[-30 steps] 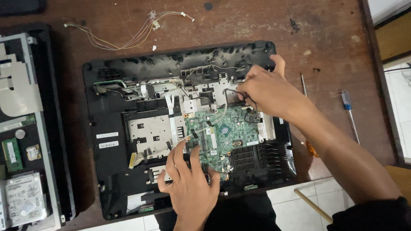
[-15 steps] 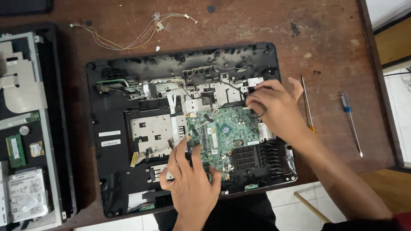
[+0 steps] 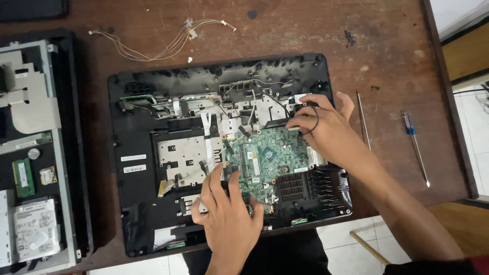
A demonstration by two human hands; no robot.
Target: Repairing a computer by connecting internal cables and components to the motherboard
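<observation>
While I am watching from the head camera, the left hand (image 3: 227, 220) is resting flat on the lower left corner of the green circuit board (image 3: 270, 159), its fingers (image 3: 216, 181) spread and pressing down rather than gripping anything. That board is sitting inside the opened black laptop base (image 3: 226, 147), right of its middle, beside the bare metal plate (image 3: 186, 153) and just above the black heat-sink fins (image 3: 295, 186). The right hand (image 3: 331, 132) is lying over the board's upper right corner, fingers curled and pinched together at a thin black cable (image 3: 311, 119) that is looping out from under the fingertips; I cannot tell how firmly it is being held. The laptop base is lying on the brown wooden counter (image 3: 387, 46). Just right of the right hand, a thin metal rod (image 3: 362, 119) is lying on the wood, and farther right a blue-handled screwdriver (image 3: 415, 145) is lying apart from it. Above the base a loose bundle of coloured wires (image 3: 163, 43) is trailing across the counter. At the left edge a second dismantled machine (image 3: 35, 153) is showing a hard drive (image 3: 33, 226) and a green memory module (image 3: 23, 175).
</observation>
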